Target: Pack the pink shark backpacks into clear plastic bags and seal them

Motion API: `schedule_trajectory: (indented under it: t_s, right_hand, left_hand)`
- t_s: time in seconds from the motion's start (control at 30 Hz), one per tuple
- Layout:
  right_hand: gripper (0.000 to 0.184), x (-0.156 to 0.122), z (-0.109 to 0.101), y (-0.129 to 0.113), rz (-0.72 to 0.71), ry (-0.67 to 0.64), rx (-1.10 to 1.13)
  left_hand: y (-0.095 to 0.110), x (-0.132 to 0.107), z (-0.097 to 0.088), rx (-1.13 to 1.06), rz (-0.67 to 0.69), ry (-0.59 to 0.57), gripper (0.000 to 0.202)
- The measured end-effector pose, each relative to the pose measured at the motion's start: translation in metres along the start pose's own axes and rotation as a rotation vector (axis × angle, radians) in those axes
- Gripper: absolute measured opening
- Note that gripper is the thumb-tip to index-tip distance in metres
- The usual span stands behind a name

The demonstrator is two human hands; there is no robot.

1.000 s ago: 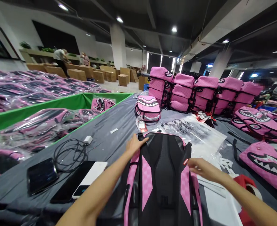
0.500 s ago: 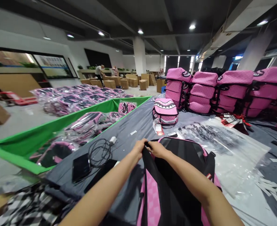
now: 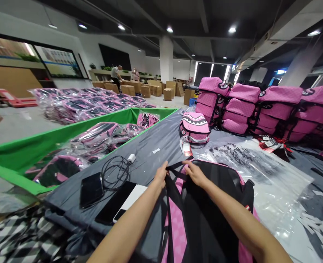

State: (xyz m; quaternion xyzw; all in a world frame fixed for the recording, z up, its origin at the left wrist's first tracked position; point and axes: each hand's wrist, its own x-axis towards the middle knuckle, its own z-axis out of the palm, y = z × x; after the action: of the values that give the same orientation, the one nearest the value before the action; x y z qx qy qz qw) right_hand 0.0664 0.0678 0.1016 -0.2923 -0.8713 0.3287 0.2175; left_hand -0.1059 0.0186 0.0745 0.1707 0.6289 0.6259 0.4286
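In front of me a pink and black backpack (image 3: 213, 204) lies on the grey-covered table, its black back panel facing up. My left hand (image 3: 161, 176) is closed on a black strap (image 3: 175, 168) at the backpack's upper left. The same strap runs across to my right hand (image 3: 196, 173), whose fingers pinch its other end. A short stretch of webbing spans the gap between both hands. Just beyond stands a smaller pink bag (image 3: 194, 128) with a shark-mouth print and a hang tag (image 3: 187, 148).
Stacked pink backpacks (image 3: 240, 107) line the table's far right. Clear plastic bags (image 3: 271, 175) lie right of the backpack. Left are a tablet (image 3: 91, 190), a coiled cable (image 3: 116, 173) and a green-sided bin (image 3: 49, 140) of wrapped bags. Two people stand among cartons (image 3: 128, 89) far back.
My hands were together on the strap; now my right hand has moved right, with webbing stretched between them. The view has shifted slightly, showing more of a white phone-like item on the left.
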Motion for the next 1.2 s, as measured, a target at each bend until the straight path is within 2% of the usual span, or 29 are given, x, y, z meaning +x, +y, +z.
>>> schedule_trajectory:
  t_s: [0.03, 0.1, 0.17, 0.23, 0.3, 0.37, 0.4, 0.47, 0.5, 0.6, 0.63, 0.7, 0.73, 0.77, 0.83, 0.9, 0.97, 1.0, 1.07, 1.1, 1.13, 1.2]
  right_hand:
    - [0.032, 0.01, -0.003, -0.005, 0.032, 0.013, 0.009]
    - [0.04, 0.031, -0.011, -0.02, 0.006, 0.014, -0.07]
    - [0.027, 0.046, -0.024, -0.036, -0.051, 0.059, -0.176]
    - [0.01, 0.048, -0.044, -0.048, -0.053, 0.165, -0.24]
    - [0.004, 0.03, -0.062, -0.051, -0.04, 0.232, -0.309]
    - [0.01, -0.006, -0.068, -0.049, -0.012, 0.177, -0.392]
    - [0.012, -0.03, -0.064, -0.047, 0.004, 0.112, -0.411]
    - [0.014, -0.082, -0.046, -0.048, 0.004, -0.03, -0.361]
    - [0.014, -0.107, -0.035, -0.051, -0.042, -0.095, -0.287]
    - [0.018, -0.173, -0.012, -0.061, -0.106, -0.26, -0.149]
    - [0.017, -0.19, -0.013, -0.064, -0.094, -0.323, -0.158]
    - [0.023, -0.217, -0.03, -0.063, -0.066, -0.416, -0.199]
    - [0.028, -0.226, -0.044, -0.06, -0.045, -0.401, -0.207]
    - [0.03, -0.231, -0.061, -0.053, -0.002, -0.328, -0.205]
    - [0.026, -0.23, -0.097, -0.032, 0.183, -0.052, -0.215]
    - [0.029, -0.216, -0.129, -0.003, 0.494, 0.233, -0.308]
    - [0.039, -0.195, -0.151, 0.026, 0.775, 0.378, -0.424]
    - [0.043, -0.183, -0.158, 0.037, 0.869, 0.404, -0.46]
    - [0.046, -0.162, -0.165, 0.052, 0.943, 0.421, -0.491]
    - [0.042, -0.154, -0.166, 0.054, 0.935, 0.434, -0.501]
    - [0.037, -0.15, -0.166, 0.053, 0.916, 0.452, -0.515]
    - [0.027, -0.149, -0.164, 0.042, 0.835, 0.503, -0.551]
  left_hand:
    - [0.012, -0.006, -0.001, -0.022, 0.02, -0.062, 0.045]
    - [0.04, -0.021, -0.002, -0.039, 0.084, -0.179, 0.043]
    - [0.066, -0.037, -0.002, -0.05, 0.169, -0.255, 0.046]
    - [0.089, -0.053, -0.001, -0.059, 0.258, -0.285, 0.052]
    - [0.103, -0.064, 0.001, -0.069, 0.37, -0.281, 0.057]
    - [0.109, -0.066, 0.008, -0.058, 0.508, -0.259, 0.057]
    - [0.108, -0.064, 0.015, -0.028, 0.562, -0.25, 0.058]
    - [0.098, -0.058, 0.035, 0.08, 0.6, -0.261, 0.063]
    - [0.088, -0.055, 0.047, 0.142, 0.578, -0.287, 0.065]
    - [0.05, -0.05, 0.086, 0.304, 0.51, -0.378, 0.064]
    - [0.037, -0.049, 0.097, 0.35, 0.506, -0.395, 0.06]
    - [0.015, -0.048, 0.112, 0.463, 0.526, -0.395, 0.045]
    - [0.008, -0.047, 0.116, 0.523, 0.544, -0.383, 0.037]
    - [0.004, -0.047, 0.119, 0.58, 0.564, -0.368, 0.03]
    - [0.002, -0.047, 0.121, 0.67, 0.597, -0.33, 0.022]
    - [0.003, -0.051, 0.125, 0.749, 0.682, -0.3, 0.035]
    - [0.0, -0.062, 0.132, 0.849, 0.87, -0.354, 0.048]
    - [-0.003, -0.068, 0.138, 0.898, 0.977, -0.439, 0.049]
    - [-0.016, -0.083, 0.153, 0.951, 1.13, -0.671, 0.044]
    - [-0.024, -0.09, 0.161, 0.944, 1.155, -0.78, 0.041]
    - [-0.031, -0.095, 0.17, 0.927, 1.162, -0.867, 0.039]
    - [-0.042, -0.103, 0.185, 0.873, 1.171, -0.966, 0.037]
